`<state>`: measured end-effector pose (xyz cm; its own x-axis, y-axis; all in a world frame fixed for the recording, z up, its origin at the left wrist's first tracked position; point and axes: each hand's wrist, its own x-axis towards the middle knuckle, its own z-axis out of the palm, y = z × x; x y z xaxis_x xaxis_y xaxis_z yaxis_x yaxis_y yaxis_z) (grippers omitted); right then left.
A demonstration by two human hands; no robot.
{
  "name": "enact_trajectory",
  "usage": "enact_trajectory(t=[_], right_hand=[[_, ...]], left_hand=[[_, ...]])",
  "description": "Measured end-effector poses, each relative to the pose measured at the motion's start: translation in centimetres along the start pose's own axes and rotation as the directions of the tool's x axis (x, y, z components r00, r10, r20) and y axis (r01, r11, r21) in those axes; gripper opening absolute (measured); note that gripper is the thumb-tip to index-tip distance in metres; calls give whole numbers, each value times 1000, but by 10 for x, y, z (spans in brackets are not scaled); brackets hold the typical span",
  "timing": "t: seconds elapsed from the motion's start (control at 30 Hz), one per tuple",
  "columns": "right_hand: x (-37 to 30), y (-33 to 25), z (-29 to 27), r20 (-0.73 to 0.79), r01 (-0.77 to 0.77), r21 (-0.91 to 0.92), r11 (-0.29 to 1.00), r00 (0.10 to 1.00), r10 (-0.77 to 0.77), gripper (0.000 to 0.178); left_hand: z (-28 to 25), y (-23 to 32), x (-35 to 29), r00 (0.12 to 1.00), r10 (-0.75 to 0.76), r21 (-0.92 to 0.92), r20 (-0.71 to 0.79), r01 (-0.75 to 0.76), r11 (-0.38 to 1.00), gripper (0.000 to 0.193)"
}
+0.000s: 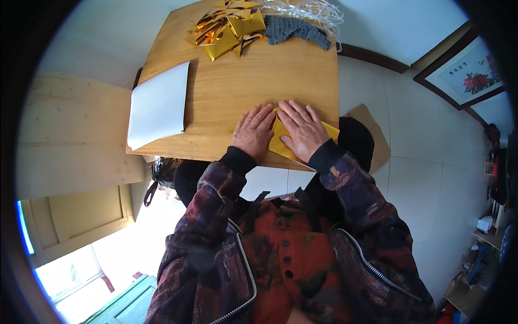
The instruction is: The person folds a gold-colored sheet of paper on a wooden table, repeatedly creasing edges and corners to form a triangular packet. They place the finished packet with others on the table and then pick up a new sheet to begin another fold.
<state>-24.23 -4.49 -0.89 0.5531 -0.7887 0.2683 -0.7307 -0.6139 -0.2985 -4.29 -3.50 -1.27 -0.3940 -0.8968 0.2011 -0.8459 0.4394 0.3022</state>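
Shiny gold paper sheet lies flat at the near right corner of the light-brown wooden surface, beneath both hands. Long axis, as far as it shows, runs roughly left to right; a narrower point faces away from the person, between the fingertips. One corner points right, reaching the surface's right edge; the lower edge slants down rightward to the near edge. Left hand palm down on the sheet's left part, fingers straight, close together, gripping nothing. Right hand palm down on the right part, fingers extended and a little spread, likewise gripping nothing. Both palms cover much of the sheet: full outline and any folds below them cannot be made out; on the left only a sliver shows. At the far end, a heap of pointed gold foil pieces, overlapping, count unclear, cut by the upper picture edge; beside it a dark grey, rough-textured cloth strip and a tangle of clear, whitish strands, also cut off. White rectangular sheet at left.
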Motion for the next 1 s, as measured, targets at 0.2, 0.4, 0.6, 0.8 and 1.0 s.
enact_trajectory(t=[0.2,0.4,0.6,0.8,1.0], right_hand=[[1,0,1,17,-14,-19,1000,1000,14,63],[-25,15,-18,92,-86,54,995,992,81,58],[-65,21,-36,118,-97,20,995,988,94,56],[-74,13,-42,114,-117,32,993,987,112,55],[-81,21,-44,128,-109,191,976,988,85,52]], left_hand=[[8,5,-6,1000,10,-106,3,-10,994,60],[9,0,-5,995,81,-34,49,-80,996,59],[-5,11,-4,977,54,22,204,-60,998,58],[-18,24,-3,950,56,-10,307,-55,998,71],[-24,29,-1,939,103,-9,329,-106,994,81]])
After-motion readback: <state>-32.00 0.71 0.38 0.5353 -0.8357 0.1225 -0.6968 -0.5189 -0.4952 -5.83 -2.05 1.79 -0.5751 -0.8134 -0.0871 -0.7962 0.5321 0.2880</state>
